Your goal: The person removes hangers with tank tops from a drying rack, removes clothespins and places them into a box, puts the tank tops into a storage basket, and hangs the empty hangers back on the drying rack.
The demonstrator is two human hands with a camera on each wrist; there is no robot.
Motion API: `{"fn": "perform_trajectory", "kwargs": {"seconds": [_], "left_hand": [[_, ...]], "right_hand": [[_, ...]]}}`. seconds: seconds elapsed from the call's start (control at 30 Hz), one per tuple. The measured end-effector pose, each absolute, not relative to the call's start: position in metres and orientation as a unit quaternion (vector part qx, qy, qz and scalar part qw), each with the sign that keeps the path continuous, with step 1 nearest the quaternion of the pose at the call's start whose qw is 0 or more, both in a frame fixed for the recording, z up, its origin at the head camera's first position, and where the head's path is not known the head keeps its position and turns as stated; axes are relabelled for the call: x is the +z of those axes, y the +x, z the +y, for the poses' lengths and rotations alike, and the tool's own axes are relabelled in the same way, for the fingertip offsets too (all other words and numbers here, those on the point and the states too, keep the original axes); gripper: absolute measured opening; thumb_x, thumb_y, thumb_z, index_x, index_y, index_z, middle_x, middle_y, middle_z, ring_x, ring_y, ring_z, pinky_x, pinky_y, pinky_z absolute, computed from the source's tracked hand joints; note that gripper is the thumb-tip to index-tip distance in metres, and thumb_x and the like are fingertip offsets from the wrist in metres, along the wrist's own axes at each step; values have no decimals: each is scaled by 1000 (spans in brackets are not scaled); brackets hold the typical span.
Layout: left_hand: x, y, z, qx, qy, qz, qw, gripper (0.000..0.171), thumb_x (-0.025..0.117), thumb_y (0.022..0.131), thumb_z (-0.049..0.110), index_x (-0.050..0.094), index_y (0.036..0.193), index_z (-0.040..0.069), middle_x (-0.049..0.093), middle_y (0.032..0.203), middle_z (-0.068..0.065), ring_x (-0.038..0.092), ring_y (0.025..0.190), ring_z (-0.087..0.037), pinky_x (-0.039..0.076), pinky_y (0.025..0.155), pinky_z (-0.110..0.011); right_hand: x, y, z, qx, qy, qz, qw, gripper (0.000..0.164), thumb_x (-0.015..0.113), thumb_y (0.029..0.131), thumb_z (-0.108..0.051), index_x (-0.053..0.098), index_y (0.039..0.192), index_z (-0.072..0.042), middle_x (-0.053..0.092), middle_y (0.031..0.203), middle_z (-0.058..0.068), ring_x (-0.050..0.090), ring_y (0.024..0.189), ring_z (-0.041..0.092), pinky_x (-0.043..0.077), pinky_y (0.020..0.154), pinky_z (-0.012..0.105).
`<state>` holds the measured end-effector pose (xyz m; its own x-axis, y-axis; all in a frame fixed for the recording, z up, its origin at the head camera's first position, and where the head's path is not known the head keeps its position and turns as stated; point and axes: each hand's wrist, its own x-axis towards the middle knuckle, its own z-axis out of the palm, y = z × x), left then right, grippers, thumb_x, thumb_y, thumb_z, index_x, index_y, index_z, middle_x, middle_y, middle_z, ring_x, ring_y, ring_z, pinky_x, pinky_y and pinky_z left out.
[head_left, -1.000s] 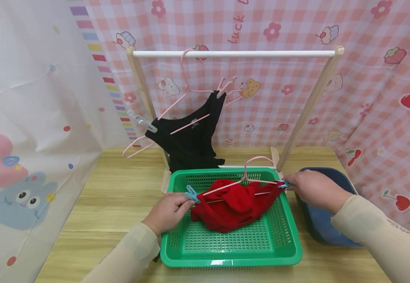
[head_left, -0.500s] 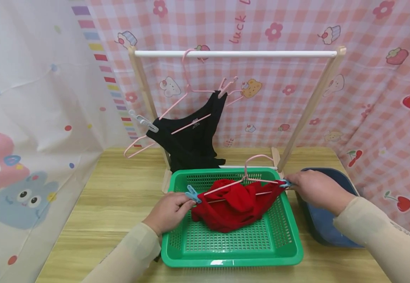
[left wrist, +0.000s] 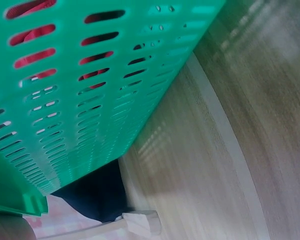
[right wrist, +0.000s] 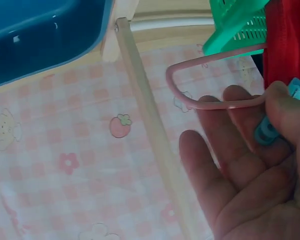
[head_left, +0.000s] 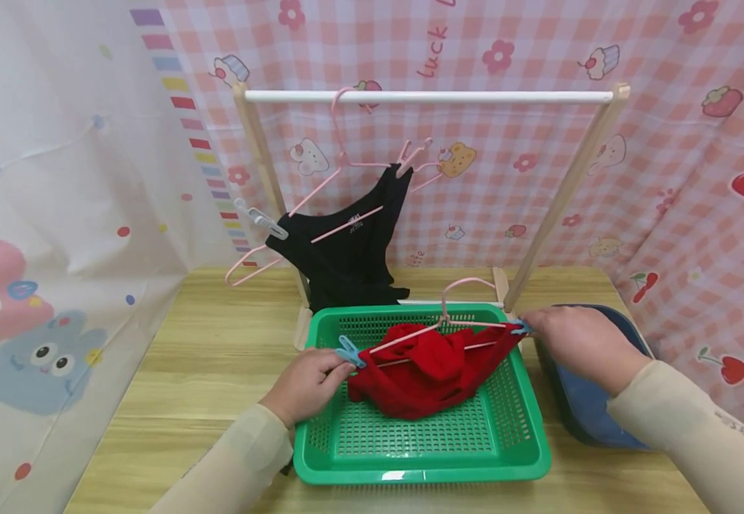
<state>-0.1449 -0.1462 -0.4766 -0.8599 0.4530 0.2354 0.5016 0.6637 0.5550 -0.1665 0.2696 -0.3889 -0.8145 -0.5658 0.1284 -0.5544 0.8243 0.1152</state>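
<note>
A red garment (head_left: 436, 357) lies bunched over the green basket (head_left: 462, 473), spread along a pink hanger (head_left: 405, 339) whose hook points to the back. At the garment's left end stands a light blue clothespin (head_left: 349, 351). Beside it my left hand (head_left: 304, 383) grips the hanger's left end, which it mostly hides. Thumb and finger of my right hand (head_left: 580, 343) pinch a second blue clothespin (right wrist: 266, 132) at the garment's right end. In the right wrist view the hanger's end loop (right wrist: 220, 105) passes by the other fingers, which are spread.
Behind the basket stands a wooden rack with a white bar (head_left: 426, 96). On it hangs a black top (head_left: 365, 250), held to a pink hanger by a grey clothespin (head_left: 263, 220) and a pink clothespin (head_left: 407, 163). A dark blue bin (head_left: 593, 403) is on the right.
My right hand and the clothespin at the garment's right end have risen slightly. The left hand stays in place.
</note>
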Motion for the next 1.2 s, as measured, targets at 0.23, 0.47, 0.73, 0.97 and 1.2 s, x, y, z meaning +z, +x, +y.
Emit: {"fn": "perform_trajectory", "kwargs": {"seconds": [0.23,0.47,0.73,0.97,1.2], "left_hand": [[-476,-146,-145,-319,-261,-910,32,35,42,94,51,61,73,29,44,61,20,47,66,-2,41,71,-24],[-476,-146,-145,-314,-273,-908,37,33,42,94,48,62,75,30,45,63,21,48,68,-1,42,73,-24],[-476,-146,-146,-306,-288,-907,37,37,43,95,47,64,76,24,46,64,21,48,69,0,42,72,-25],[-476,-146,-146,-303,-285,-909,33,38,43,95,48,63,73,24,45,63,20,47,67,0,42,72,-25],[-477,-146,-146,-301,-286,-909,33,38,41,95,48,64,75,25,46,63,21,47,68,1,41,71,-24]], "right_hand": [[-385,-159,263,-57,287,-950,107,17,59,84,-1,55,79,-17,60,69,-4,56,60,10,45,50,31],[-382,-153,257,-82,283,-948,122,24,58,81,3,48,70,-15,51,60,-4,49,52,10,38,44,29],[-381,-153,264,-79,256,-957,112,26,64,76,4,48,70,-16,43,56,-4,42,47,10,33,41,27],[-384,-158,288,-35,206,-975,69,17,62,80,-3,54,74,-17,51,57,-6,53,52,13,38,43,30],[-398,-168,331,-3,123,-992,-21,10,67,82,-17,60,85,-10,59,65,1,56,57,18,42,45,37]]}}
